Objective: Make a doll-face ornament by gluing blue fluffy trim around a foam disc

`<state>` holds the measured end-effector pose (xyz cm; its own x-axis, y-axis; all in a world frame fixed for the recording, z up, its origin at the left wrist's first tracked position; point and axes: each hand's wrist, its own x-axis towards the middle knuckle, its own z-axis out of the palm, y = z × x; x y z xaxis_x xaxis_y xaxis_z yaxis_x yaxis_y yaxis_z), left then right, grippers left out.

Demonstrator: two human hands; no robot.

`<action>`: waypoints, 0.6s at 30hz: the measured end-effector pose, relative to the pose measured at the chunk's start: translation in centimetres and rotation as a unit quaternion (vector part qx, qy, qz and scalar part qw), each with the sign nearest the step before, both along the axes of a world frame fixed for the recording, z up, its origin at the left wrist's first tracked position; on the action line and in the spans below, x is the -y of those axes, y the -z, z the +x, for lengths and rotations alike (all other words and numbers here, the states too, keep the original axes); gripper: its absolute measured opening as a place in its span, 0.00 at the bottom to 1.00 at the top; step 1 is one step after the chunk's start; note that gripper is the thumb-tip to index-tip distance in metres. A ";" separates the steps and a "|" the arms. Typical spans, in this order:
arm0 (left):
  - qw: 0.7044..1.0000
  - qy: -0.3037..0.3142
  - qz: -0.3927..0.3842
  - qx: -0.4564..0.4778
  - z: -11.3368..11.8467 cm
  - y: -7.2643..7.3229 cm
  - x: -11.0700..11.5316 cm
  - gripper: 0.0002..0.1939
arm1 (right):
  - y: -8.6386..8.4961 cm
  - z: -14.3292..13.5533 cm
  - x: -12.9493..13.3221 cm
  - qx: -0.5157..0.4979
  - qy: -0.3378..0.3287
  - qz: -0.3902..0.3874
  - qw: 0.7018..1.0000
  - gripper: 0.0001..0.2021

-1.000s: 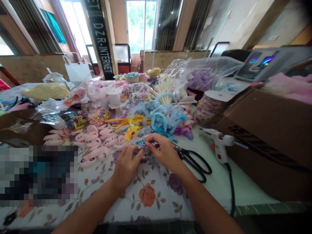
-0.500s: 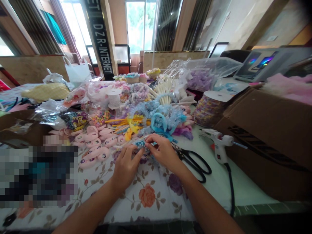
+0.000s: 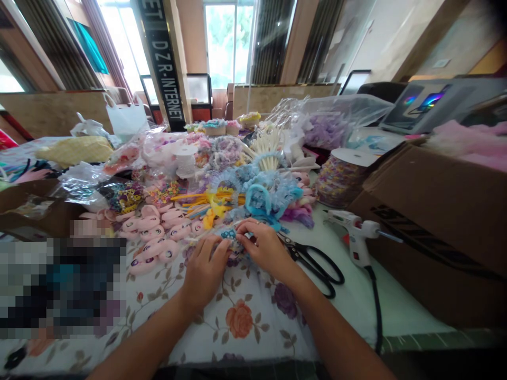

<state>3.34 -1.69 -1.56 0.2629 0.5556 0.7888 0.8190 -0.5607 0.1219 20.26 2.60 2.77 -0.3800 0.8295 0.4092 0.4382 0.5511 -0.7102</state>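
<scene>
A small blue piece with a light looped pattern (image 3: 228, 234) sits between my two hands at the near side of the pile; its kind I cannot make out. My left hand (image 3: 206, 266) is closed on its left side, thumb toward the forefinger. My right hand (image 3: 263, 245) pinches at its right edge with thumb and fingertips, which partly hide it. Just right of that hand lie black-handled scissors (image 3: 317, 264), their blades partly covered. Pink bunny-like faces (image 3: 154, 232) rest to the left, and a light-blue fuzzy strip (image 3: 257, 203) lies beyond my fingers.
A white glue gun (image 3: 358, 237) with a black cord lies right, against a cardboard box (image 3: 431, 227). Behind stand a ribbon spool (image 3: 344, 179) and a white spool (image 3: 185, 161) among bagged trimmings. A flowered cloth (image 3: 178, 327) covers the near table. Someone's blurred-out area is at left.
My left thumb has shifted slightly up and left, closer to its forefinger. The right fingers have barely moved at the blue piece. Everything else stays put.
</scene>
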 end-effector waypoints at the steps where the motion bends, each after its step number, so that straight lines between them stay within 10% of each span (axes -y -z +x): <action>1: 1.000 0.007 -0.007 0.017 -0.1 0.0 -0.1 0.12 | 0.0 0.0 0.0 0.005 -0.001 0.002 1.000 0.08; 18: 0.918 0.113 -0.236 0.298 -1.4 -0.8 -2.8 0.07 | 0.2 0.1 0.2 0.032 -0.008 0.019 0.999 0.09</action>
